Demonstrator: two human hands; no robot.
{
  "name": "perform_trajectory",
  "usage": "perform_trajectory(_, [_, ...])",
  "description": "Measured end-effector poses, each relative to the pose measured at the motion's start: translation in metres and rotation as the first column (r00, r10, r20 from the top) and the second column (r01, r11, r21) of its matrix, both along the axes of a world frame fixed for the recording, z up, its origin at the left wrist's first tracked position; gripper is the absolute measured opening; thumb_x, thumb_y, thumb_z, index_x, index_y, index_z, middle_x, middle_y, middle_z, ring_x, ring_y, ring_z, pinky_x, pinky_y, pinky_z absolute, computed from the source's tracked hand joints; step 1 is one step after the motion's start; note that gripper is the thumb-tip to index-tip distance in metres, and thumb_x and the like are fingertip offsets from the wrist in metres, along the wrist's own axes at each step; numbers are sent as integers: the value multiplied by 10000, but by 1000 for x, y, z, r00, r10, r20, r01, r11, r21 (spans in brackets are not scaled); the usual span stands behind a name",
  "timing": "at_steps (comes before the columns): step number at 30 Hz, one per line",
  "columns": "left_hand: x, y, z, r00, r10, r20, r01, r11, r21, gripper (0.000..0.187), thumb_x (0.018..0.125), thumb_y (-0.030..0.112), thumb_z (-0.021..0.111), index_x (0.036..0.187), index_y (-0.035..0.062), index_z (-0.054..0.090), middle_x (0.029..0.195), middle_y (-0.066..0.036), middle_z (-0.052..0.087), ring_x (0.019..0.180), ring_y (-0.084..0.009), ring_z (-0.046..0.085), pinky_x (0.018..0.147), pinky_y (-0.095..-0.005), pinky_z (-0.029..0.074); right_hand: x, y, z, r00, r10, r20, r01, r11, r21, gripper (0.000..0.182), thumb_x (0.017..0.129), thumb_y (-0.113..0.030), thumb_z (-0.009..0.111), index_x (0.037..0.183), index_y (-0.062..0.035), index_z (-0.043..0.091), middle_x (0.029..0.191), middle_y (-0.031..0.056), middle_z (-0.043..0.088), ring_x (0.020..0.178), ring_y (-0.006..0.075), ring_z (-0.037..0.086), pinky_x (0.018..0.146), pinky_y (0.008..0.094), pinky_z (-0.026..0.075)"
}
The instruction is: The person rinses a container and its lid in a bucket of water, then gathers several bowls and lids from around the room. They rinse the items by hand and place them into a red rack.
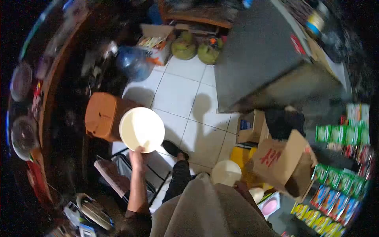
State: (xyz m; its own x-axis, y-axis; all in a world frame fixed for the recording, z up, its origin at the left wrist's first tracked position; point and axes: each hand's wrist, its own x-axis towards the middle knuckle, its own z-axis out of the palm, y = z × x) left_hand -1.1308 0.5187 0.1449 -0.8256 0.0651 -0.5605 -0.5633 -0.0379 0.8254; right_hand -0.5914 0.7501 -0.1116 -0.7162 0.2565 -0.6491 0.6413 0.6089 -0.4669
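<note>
My left hand (pixel 138 154) grips the near rim of a round cream-white plastic tub (pixel 143 128), thumb over the edge. The tub is held tilted toward me, its pale inside partly in shadow. Beside it stands an orange-brown plastic bin (pixel 100 115), overlapped by the tub's left side. Low on the right, my right hand (pixel 241 187) is in shadow at the edge of a second round cream piece (pixel 226 172), held close to my body. Its fingers are mostly hidden behind my clothing and that piece.
An opened cardboard box (pixel 276 160) stands at right, near hanging sachets (pixel 339 177). A large grey cabinet (pixel 260 59) fills the upper right. Two green gas cylinders (pixel 184 47), a blue water jug (pixel 134 63) and a filled carton (pixel 158 43) line the back of the white tile floor (pixel 175 93).
</note>
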Motion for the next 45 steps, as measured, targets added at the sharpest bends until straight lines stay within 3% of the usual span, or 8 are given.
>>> perform_trajectory(2, [-19,-7,28,985,161,-57,-155,982,106,382,664,45,441,1032,-53,431,867,-98,546,673,-184,564,543,-249,465,-112,25,32,677,-727,-116,614,645,-455,314,683,-248,575,896,-17,564,867,134,582,690,228,576,617,376,473])
perform_trajectory(3, [-31,-21,29,981,182,-68,-171,976,136,379,674,52,446,1038,-51,427,882,-97,541,710,-176,563,563,-248,469,-174,48,113,717,-688,-111,583,680,-445,314,683,-248,575,896,-17,564,867,134,582,690,228,576,617,376,473])
perform_trajectory(4, [-42,-33,34,970,236,-59,-227,965,131,379,674,52,446,1038,-51,427,882,-97,541,710,-176,563,563,-248,469,-297,39,195,351,-919,181,866,245,-435,240,702,-154,543,893,-12,576,877,147,577,657,228,578,569,346,487])
perform_trajectory(7, [-73,-54,55,892,448,-61,-436,887,153,411,684,55,460,1077,-46,392,949,-100,506,805,-154,539,634,-243,461,-361,114,115,293,-956,-9,672,213,-710,150,686,-14,496,826,30,531,795,117,551,666,194,560,520,325,499])
perform_trajectory(8, [-83,-66,63,876,481,-46,-474,874,109,427,681,49,459,1090,-47,382,957,-101,502,816,-163,536,659,-254,455,-415,115,165,556,-805,-207,731,592,-340,86,708,6,488,775,40,528,742,97,541,613,176,544,471,297,497])
perform_trajectory(18, [-137,-193,79,559,812,-169,-786,584,206,490,676,94,498,1128,-46,372,1050,-119,483,942,-201,505,802,-310,412,-753,-26,241,577,-526,-624,285,846,-450,222,754,-64,448,914,83,495,821,146,560,652,201,581,563,294,513])
perform_trajectory(28, [-104,-271,104,207,958,-198,-948,247,199,484,722,150,511,1156,-15,372,1067,-110,492,964,-200,515,821,-307,420,-844,-240,294,886,-144,-441,-275,601,-750,102,750,-55,534,760,-12,443,742,77,541,631,126,556,508,262,503])
perform_trajectory(45, [-118,-362,156,-273,857,-437,-953,-178,245,444,757,142,505,1162,28,361,1063,-101,479,957,-205,514,753,-326,479,-894,-408,339,708,503,-495,-641,165,-749,184,714,19,540,772,-64,387,754,16,479,669,53,486,570,188,431])
